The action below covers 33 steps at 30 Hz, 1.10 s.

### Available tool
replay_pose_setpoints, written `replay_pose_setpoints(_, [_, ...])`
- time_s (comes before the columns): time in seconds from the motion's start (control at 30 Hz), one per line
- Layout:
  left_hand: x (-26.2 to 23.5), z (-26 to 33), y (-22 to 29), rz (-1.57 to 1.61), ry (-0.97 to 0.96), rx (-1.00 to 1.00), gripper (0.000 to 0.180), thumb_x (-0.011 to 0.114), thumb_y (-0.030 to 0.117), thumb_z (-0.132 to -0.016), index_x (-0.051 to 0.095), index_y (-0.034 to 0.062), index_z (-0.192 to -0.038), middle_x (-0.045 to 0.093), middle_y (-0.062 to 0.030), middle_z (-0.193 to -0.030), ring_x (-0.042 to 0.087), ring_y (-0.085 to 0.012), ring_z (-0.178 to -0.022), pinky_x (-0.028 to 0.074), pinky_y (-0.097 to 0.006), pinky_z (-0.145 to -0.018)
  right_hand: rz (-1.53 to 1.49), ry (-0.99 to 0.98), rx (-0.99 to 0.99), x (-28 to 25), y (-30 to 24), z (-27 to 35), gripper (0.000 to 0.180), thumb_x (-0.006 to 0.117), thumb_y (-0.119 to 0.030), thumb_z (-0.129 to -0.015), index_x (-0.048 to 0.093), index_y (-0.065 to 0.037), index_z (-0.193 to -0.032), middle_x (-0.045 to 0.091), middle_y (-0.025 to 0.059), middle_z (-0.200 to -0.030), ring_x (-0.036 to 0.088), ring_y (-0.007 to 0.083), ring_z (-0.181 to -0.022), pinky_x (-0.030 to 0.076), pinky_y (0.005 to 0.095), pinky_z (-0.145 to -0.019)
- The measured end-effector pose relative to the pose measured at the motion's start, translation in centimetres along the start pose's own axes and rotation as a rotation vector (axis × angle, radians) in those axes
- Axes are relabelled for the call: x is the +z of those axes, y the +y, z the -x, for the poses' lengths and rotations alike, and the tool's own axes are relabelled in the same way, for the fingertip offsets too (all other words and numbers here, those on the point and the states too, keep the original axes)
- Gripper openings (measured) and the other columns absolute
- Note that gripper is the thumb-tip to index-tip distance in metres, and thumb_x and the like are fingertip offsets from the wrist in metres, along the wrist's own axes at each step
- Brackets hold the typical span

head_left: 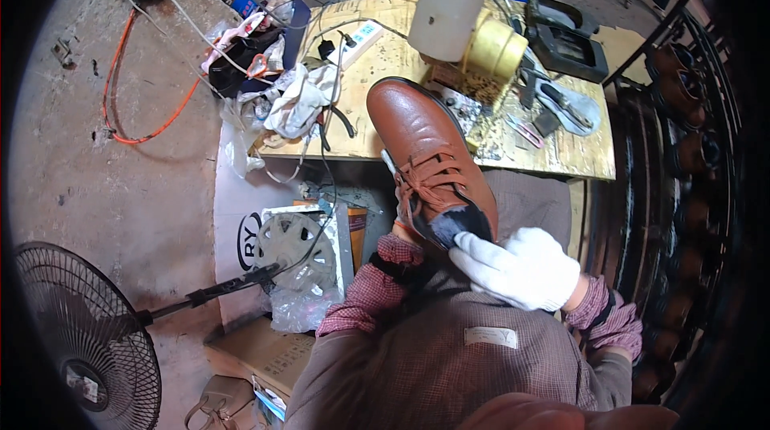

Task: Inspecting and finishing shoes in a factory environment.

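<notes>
Apparently touching, with half-curled, white-gloved right hand [521,268] of unclear grip, the opening of a brown shoe [435,153] pointing toe-first ahead-left.

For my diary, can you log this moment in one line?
left hand: mostly hidden behind shoe | right hand: white-gloved, fingers at shoe opening | shoe: brown, laced, toe toward table

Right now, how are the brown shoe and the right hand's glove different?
The shoe is shiny brown; the glove is white. The shoe has laces; the glove has none. The shoe's toe points mostly up the picture; the glove's fingers mostly left. Both are things people wear.
</notes>
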<state>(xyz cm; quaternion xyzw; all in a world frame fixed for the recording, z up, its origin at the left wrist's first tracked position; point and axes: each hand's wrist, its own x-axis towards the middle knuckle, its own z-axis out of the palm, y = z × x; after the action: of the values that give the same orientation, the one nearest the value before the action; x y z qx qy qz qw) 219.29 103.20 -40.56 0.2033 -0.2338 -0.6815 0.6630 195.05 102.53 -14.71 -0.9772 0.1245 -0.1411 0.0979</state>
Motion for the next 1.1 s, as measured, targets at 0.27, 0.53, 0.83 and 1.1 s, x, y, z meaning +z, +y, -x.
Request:
replay_pose_setpoints(0.27, [1.2,-6.7,4.2,0.399,-0.026,-0.099,0.068,0.035,0.06,-0.101,0.042,0.01,-0.146,0.052,-0.0144,-0.142,0.053,-0.0371,-0.128,0.047,-0.056,-0.106,-0.083,0.441,0.765,2.7,1.6,7.0,0.047,0.071,-0.024,-0.087,0.065,0.002,-0.126,0.067,0.0229,-0.124,0.069,0.0349,-0.107,0.053,0.0391,-0.085])
replay_pose_setpoints(0.53, [5.0,-6.8,6.0,0.297,0.134,-0.08,0.066,0.031,0.059,-0.103,0.038,0.0112,-0.149,0.048,-0.0125,-0.146,0.05,-0.0338,-0.131,0.044,-0.052,-0.109,-0.163,0.468,0.928,4.6,1.0,9.3,0.042,0.07,-0.019,-0.088,0.066,0.0,-0.125,0.068,0.0191,-0.124,0.067,0.0335,-0.113,0.052,0.0386,-0.093])
replay_pose_setpoints(0.83, [5.4,-2.2,9.8,0.024,0.04,0.16,0.07,0.029,0.061,-0.105,0.033,0.0099,-0.153,0.042,-0.0131,-0.151,0.044,-0.03,-0.137,0.037,-0.048,-0.116,-0.21,0.478,0.702,5.1,2.8,6.0,0.043,0.072,-0.016,-0.086,0.066,-0.001,-0.125,0.068,0.0187,-0.123,0.067,0.0337,-0.113,0.052,0.038,-0.091])
replay_pose_setpoints(1.1, [12.7,-4.1,8.8,-0.177,0.393,-0.129,0.082,0.038,0.067,-0.099,0.032,0.0068,-0.154,0.046,-0.011,-0.15,0.052,-0.0259,-0.131,0.042,-0.04,-0.112,-0.194,0.415,0.739,6.0,1.6,7.5,0.042,0.071,-0.015,-0.085,0.067,-0.003,-0.125,0.068,0.0167,-0.124,0.067,0.0315,-0.113,0.052,0.037,-0.087])
